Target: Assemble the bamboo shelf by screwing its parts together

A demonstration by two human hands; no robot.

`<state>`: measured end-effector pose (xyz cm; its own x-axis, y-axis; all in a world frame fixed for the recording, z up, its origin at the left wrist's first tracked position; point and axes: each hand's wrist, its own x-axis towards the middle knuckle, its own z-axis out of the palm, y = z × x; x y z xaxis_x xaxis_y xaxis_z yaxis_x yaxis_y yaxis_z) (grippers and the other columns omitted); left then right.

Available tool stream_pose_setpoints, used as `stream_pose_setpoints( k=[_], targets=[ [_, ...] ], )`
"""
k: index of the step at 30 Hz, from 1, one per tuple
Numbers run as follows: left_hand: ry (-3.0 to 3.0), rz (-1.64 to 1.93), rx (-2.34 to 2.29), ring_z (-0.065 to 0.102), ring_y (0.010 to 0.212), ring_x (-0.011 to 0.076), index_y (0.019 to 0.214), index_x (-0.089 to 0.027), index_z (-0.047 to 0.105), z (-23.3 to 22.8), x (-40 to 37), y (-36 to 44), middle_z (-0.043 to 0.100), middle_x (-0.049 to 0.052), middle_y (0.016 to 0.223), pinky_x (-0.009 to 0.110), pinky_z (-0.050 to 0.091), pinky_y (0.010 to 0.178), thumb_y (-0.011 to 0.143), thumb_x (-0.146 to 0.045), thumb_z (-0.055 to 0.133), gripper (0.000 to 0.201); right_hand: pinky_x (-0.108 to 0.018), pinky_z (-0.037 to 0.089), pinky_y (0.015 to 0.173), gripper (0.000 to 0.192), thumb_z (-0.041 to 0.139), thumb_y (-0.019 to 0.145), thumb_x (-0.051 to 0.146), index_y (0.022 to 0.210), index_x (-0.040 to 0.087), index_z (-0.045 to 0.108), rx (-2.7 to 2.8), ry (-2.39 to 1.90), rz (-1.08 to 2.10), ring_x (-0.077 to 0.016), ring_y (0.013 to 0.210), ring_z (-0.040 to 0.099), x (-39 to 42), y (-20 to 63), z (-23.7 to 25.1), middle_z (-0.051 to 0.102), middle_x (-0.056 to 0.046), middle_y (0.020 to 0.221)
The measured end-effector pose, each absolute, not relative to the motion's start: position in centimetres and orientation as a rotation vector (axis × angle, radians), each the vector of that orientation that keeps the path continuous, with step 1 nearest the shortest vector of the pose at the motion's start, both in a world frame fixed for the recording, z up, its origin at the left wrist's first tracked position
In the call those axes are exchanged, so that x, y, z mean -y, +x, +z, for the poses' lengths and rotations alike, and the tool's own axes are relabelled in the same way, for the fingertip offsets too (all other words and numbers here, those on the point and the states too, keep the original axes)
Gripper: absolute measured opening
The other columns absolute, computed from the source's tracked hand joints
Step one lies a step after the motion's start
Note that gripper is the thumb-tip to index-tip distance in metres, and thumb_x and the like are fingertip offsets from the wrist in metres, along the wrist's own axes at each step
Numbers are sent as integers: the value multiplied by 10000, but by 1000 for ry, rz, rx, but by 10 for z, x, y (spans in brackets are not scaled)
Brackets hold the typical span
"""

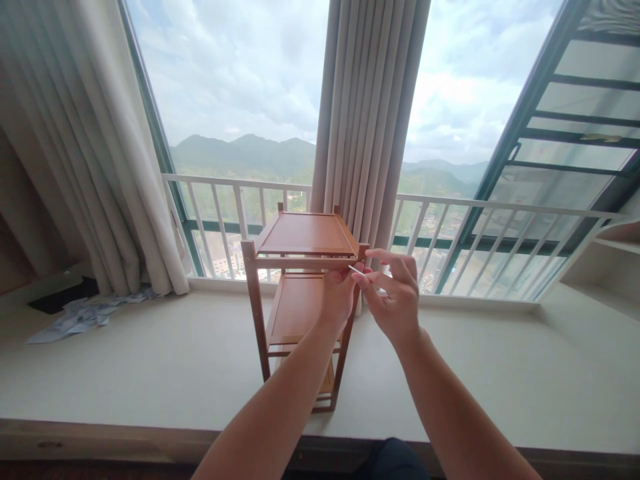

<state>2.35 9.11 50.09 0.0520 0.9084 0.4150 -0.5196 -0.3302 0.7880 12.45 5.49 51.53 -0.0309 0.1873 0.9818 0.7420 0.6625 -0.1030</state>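
Observation:
A brown wooden shelf rack (307,233) with several tiers stands upright before me. Both of my hands are at its front right corner, just below the top tier. My left hand (339,297) is closed about the corner post, with some fingers hidden behind the wood. Between the thumb and forefinger of my right hand (395,293) is a thin silvery rod (357,271), pinched beside the post; its exact kind is too small to tell. The other right fingers are bent and raised near the top of the post.
The rack stands on a broad white ledge (480,373). Behind it are a white railing (445,206), tall windows and a grey curtain (373,113). Crumpled papers (83,319) lie at the left under another curtain (95,153). White shelving (607,267) is at the right.

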Motion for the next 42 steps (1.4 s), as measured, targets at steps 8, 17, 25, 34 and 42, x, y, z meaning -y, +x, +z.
stream_pose_setpoints(
  k=[8,17,25,34,42],
  targets=[
    [1142,1582,-498,563,612,112,673,-153,722,499,-94,25,655,13,638,230,442,594,732,-470,801,331,-365,503,723,169,656,934,226,770,229,697,1586,-719,-443,-191,784,596,-54,130,513,674,-46,835],
    [1132,1538,-532,659,614,153,821,-137,787,494,-99,25,745,76,733,267,497,611,747,-494,798,365,-308,407,609,221,609,968,226,748,214,599,1697,-766,-554,-155,634,498,-57,155,514,560,-6,677],
    [1132,1558,-511,620,587,129,784,-150,779,495,-99,27,725,54,702,251,488,593,751,-476,799,329,-298,379,615,282,612,971,255,697,215,558,1829,-823,-671,-152,640,472,-61,163,516,519,1,662],
    [1136,1590,-521,618,617,131,760,-139,758,494,-99,27,690,31,656,232,485,587,749,-440,796,303,-295,337,600,360,578,987,256,641,213,489,1875,-865,-809,-147,630,441,-58,159,524,484,4,633],
    [1130,1595,-500,566,621,105,706,-139,727,497,-97,27,654,8,648,214,469,587,736,-400,802,273,-288,304,576,374,598,975,240,623,205,477,1909,-843,-946,-144,643,445,-56,155,532,528,-5,629]
  ],
)
